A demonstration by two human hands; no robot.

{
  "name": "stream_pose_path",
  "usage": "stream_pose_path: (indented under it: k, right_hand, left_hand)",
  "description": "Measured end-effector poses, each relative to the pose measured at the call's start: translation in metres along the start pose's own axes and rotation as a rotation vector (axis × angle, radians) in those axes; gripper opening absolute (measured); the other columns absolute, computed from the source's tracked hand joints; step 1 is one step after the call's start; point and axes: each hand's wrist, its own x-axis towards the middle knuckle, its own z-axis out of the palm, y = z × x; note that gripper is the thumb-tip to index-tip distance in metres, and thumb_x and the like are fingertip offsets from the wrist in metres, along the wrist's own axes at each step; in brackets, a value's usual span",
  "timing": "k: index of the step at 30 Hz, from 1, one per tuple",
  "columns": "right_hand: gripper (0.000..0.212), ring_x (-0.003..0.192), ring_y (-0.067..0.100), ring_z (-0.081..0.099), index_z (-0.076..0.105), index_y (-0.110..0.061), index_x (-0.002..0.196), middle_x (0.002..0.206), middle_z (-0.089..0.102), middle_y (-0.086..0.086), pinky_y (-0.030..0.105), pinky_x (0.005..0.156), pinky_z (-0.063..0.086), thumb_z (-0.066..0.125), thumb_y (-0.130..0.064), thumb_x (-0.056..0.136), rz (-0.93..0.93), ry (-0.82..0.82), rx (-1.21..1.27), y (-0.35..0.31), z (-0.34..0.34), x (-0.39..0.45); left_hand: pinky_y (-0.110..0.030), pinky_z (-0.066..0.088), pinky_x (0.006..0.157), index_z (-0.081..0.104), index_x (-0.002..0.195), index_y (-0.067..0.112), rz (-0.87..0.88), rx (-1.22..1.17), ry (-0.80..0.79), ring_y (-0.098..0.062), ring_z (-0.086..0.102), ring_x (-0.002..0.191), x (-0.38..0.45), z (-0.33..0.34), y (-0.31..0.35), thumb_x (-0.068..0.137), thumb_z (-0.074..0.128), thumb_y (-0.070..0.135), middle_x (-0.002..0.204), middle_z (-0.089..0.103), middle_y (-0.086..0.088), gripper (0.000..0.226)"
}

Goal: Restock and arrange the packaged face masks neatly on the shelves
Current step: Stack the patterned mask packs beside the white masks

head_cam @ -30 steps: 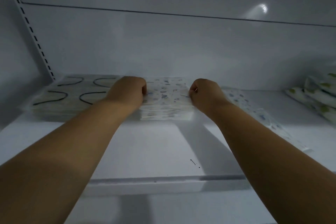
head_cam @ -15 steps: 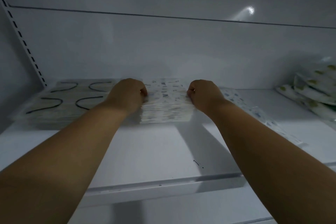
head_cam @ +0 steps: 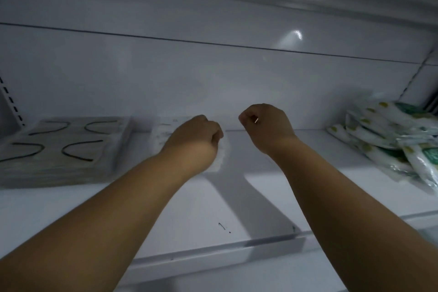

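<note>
Now, left to right: dark-loop stack [head_cam: 59,149] squared on shelf [head_cam: 213,208]. Left hand [head_cam: 194,140] grip curled over blurred mask stack [head_cam: 166,135], contact unclear. Right hand [head_cam: 265,125] fisted, empty. Judgement: nudge edges flush beside neighbour; loose packs [head_cam: 388,135] far right need tidying.

Shelf [head_cam: 248,199]: white, greyed by dim light, with a few small black marks near its front edge. Back panel [head_cam: 213,73]: pale grey-white, crossed by one thin dark line, with a bright white glare spot.
Left stack of mask packs [head_cam: 59,149]: pale beige-grey, patterned with four black curved loops.
Middle stack of mask packs [head_cam: 163,135]: white with faint blue-grey speckles, blurred.
Right heap of mask packs [head_cam: 388,135]: white with yellow-green spots and green patches.
</note>
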Motion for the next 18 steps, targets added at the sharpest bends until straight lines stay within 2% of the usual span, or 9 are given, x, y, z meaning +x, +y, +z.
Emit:
stream_pose_path:
  k: [2,5,8,11,13,15,18]
  right_hand:
    - [0.027,0.096,0.021,0.064,0.072,-0.015,0.105,0.104,0.070,0.001,0.034,0.087,0.052,0.051,-0.032,0.101,0.053,-0.024,-0.005,0.021,-0.013,-0.005]
    - [0.025,0.103,0.024,0.063,0.071,-0.016,0.109,0.114,0.069,0.004,0.030,0.087,0.049,0.051,-0.027,0.100,0.164,-0.124,-0.127,0.071,-0.026,-0.010]
    - [0.030,0.111,0.021,0.059,0.066,-0.022,0.121,0.130,0.061,0.001,0.027,0.092,0.042,0.053,-0.038,0.099,0.269,-0.239,-0.186,0.123,-0.026,-0.018]
    - [0.039,0.097,0.017,0.061,0.060,-0.023,0.130,0.133,0.056,0.003,0.024,0.083,0.040,0.053,-0.045,0.098,0.301,-0.362,-0.179,0.154,-0.020,-0.028]
    - [0.039,0.106,0.023,0.061,0.060,-0.021,0.130,0.130,0.058,0.005,0.027,0.088,0.044,0.053,-0.043,0.098,0.274,-0.377,-0.143,0.163,-0.016,-0.030]
    - [0.033,0.105,0.024,0.063,0.065,-0.018,0.122,0.124,0.063,0.005,0.030,0.093,0.049,0.056,-0.037,0.097,0.255,-0.335,0.003,0.167,-0.014,-0.030]
    - [0.024,0.101,0.022,0.064,0.068,-0.020,0.116,0.120,0.064,0.000,0.032,0.088,0.052,0.059,-0.031,0.096,0.268,-0.290,0.292,0.172,-0.014,-0.033]
  left_hand:
    - [-0.034,0.048,0.099,0.068,0.120,0.022,-0.070,-0.170,-0.086,-0.022,0.061,0.112,0.004,0.013,0.019,0.103,0.043,0.016,0.125,0.062,-0.001,0.030]
    - [-0.023,0.056,0.083,0.067,0.105,0.025,-0.316,-0.625,-0.258,-0.017,0.068,0.094,0.005,0.036,0.054,0.104,0.046,0.018,0.114,0.068,-0.001,0.022]
    - [-0.037,0.054,0.097,0.065,0.111,0.018,-0.490,-0.857,-0.364,-0.024,0.067,0.106,0.011,0.062,0.080,0.103,0.053,0.024,0.115,0.066,-0.008,0.015]
    - [-0.034,0.056,0.096,0.060,0.114,0.013,-0.542,-0.876,-0.351,-0.024,0.064,0.109,0.022,0.086,0.097,0.101,0.057,0.022,0.115,0.063,-0.010,0.016]
    - [-0.035,0.056,0.096,0.061,0.106,0.014,-0.588,-0.903,-0.322,-0.025,0.064,0.108,0.028,0.097,0.108,0.100,0.060,0.022,0.111,0.063,-0.009,0.011]
    - [-0.038,0.055,0.098,0.062,0.102,0.014,-0.629,-0.955,-0.277,-0.026,0.066,0.107,0.034,0.108,0.120,0.099,0.061,0.021,0.110,0.066,-0.010,0.008]
    - [-0.041,0.057,0.095,0.060,0.122,0.007,-0.700,-1.089,-0.151,-0.028,0.069,0.101,0.038,0.125,0.136,0.097,0.064,0.017,0.112,0.070,-0.012,0.028]
